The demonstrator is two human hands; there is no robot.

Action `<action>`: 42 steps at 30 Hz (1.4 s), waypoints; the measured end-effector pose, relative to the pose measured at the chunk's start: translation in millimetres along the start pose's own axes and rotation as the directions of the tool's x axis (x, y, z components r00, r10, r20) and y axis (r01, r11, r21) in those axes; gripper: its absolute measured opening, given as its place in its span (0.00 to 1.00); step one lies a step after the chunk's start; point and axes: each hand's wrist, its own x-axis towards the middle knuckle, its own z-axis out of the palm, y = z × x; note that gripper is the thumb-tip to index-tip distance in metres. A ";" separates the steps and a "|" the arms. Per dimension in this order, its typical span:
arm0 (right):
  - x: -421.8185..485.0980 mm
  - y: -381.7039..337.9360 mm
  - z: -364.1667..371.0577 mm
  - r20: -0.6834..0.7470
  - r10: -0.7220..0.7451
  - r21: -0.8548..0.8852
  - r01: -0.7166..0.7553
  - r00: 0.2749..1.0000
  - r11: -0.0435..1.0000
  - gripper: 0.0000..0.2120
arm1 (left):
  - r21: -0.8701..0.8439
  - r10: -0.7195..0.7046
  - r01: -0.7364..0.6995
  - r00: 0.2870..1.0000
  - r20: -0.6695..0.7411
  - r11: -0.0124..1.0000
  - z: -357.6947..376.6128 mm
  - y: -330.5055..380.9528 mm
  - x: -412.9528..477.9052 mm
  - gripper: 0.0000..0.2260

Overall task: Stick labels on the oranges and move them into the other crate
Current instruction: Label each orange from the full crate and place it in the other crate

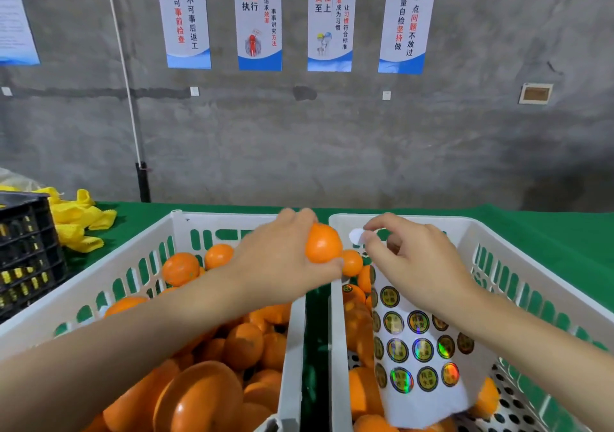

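Starting nearest the camera, the left crate (86,282) is heaped with unlabelled-looking oranges (212,391). The right crate (538,267) holds fewer fruit (358,391) plus a white sticker sheet (418,358) lying tilted on them, with rows of round shiny labels left on it. Further out, both forearms reach forward. The left hand (282,259) grips one orange (323,243), fingers curled over the top and thumb under it, holding it up above the gap between the two crates, near their far ends. The orange's right-facing side is bare skin, with no fingers on it. The right hand (415,265) pinches a single peeled label (357,236) between thumb and forefinger, other fingers loosely curled, over the right crate's far left corner. Key relation: the label sits just beside the orange on its right, at about the same height, apart, not touching. The pale side faces the camera; I can't tell which face is sticky. The orange is round, so axis doesn't matter. Likely next step is a short leftward press by the right hand onto the bare side, left hand bracing. Risk: the label folds or lands on the thumb. Beyond are the green table cover (531,225), yellow nets (76,225), a black crate (26,249) and wall posters (259,19).
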 end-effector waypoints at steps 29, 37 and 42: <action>-8.0 -15.4 -6.5 0.165 -0.271 0.157 0.246 0.948 0.957 0.22 | -0.146 0.091 -0.069 0.985 0.150 0.987 8.5 4.9 -8.9 0.28; -6.7 -15.9 -8.1 0.179 -0.193 0.167 0.163 0.965 0.972 0.22 | -0.108 0.066 -0.053 0.990 0.127 0.993 8.7 5.1 -8.2 0.29; -3.7 -15.6 -10.8 0.123 -0.109 0.355 0.059 0.986 0.933 0.19 | -0.100 0.060 -0.049 0.992 0.109 0.994 10.1 4.6 -8.7 0.28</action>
